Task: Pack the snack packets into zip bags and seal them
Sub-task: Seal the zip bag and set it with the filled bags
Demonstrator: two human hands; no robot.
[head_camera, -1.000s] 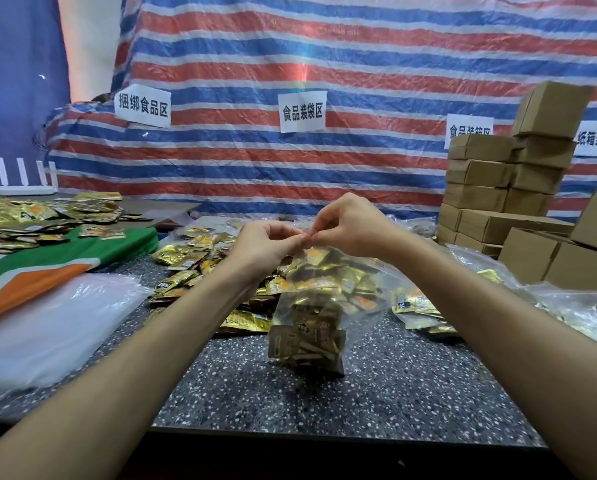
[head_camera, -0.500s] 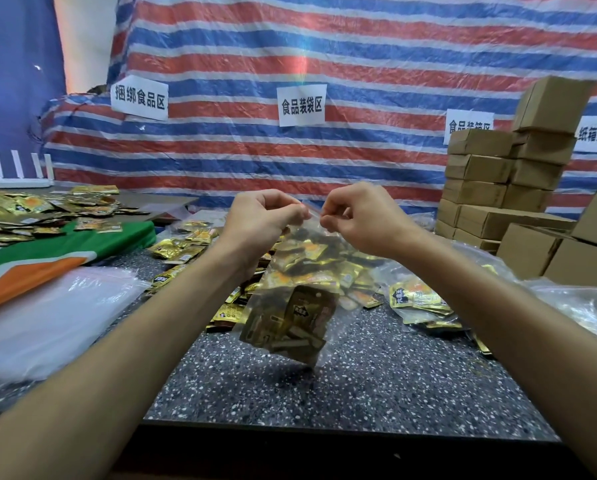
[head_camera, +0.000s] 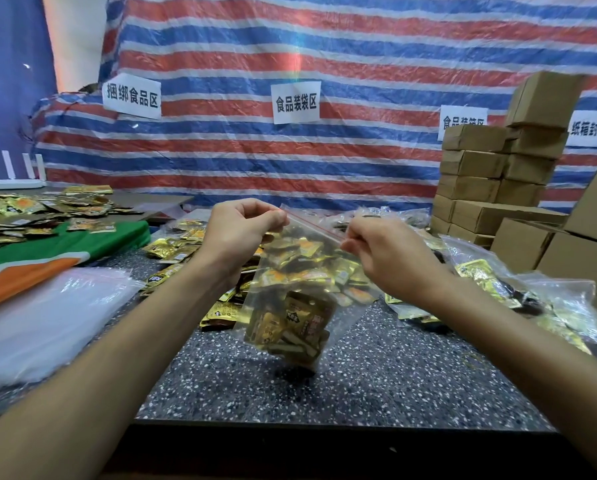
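Signs on the striped tarp (head_camera: 342, 46): 捆绑食品区 (head_camera: 132, 95) upper left, 食品装袋区 (head_camera: 296, 102) centre, 纸箱封箱区 (head_camera: 593, 129) at the right edge. A fourth sign (head_camera: 463, 121) is half hidden behind the stacked cardboard boxes (head_camera: 491, 164); only 食品 reads surely. Print on the packets is too small to read. My left hand (head_camera: 241, 233) pinches one end of the zip bag (head_camera: 290, 306) at its red-lined top, and my right hand (head_camera: 390, 258) pinches the other end. The bag is full of gold and dark snack packets and hangs mid frame over the speckled table (head_camera: 376, 386). I cannot tell whether its bottom corner touches. Loose packets (head_camera: 172, 247) are piled behind my left wrist. Filled bags (head_camera: 532, 299) crowd the right, and a stack of clear empty bags (head_camera: 48, 317) lies lower left. Bare tabletop runs from under the bag to the dark front edge.
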